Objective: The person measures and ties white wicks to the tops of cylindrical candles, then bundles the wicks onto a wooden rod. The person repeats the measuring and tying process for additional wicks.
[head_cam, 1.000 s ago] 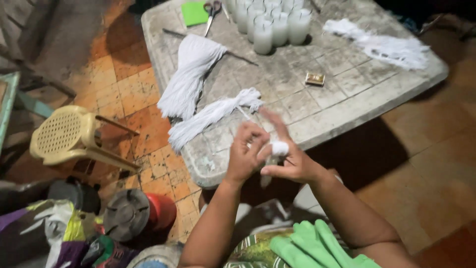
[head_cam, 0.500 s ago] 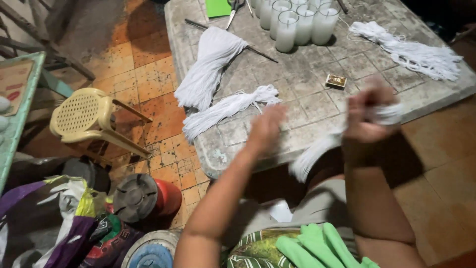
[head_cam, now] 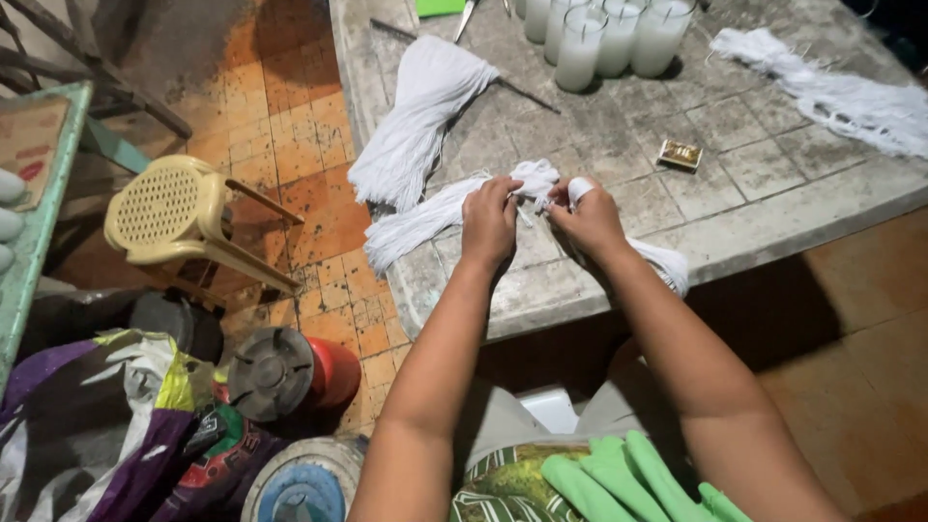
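My left hand (head_cam: 489, 224) and my right hand (head_cam: 590, 217) meet over a bundle of white string (head_cam: 425, 217) that lies across the near edge of the worn stone table (head_cam: 754, 222). Both hands pinch the bundle's knotted end, fingers closed on the strands. A white bandage wraps a finger of my right hand. More white strands (head_cam: 663, 263) hang off the table edge under my right wrist. A second, thicker white string bundle (head_cam: 420, 121) lies just beyond, toward the left of the table.
Several glass candles (head_cam: 619, 39) stand at the back of the table, a small matchbox (head_cam: 680, 154) near them, loose white string (head_cam: 841, 92) at the far right. A yellow plastic stool (head_cam: 184, 222), a red container (head_cam: 290, 372) and bags sit on the tiled floor at left. Green gloves (head_cam: 628, 478) rest on my lap.
My hands, raised and apart half a second ago with strands in the right one, have come down together onto the string bundle on the table.
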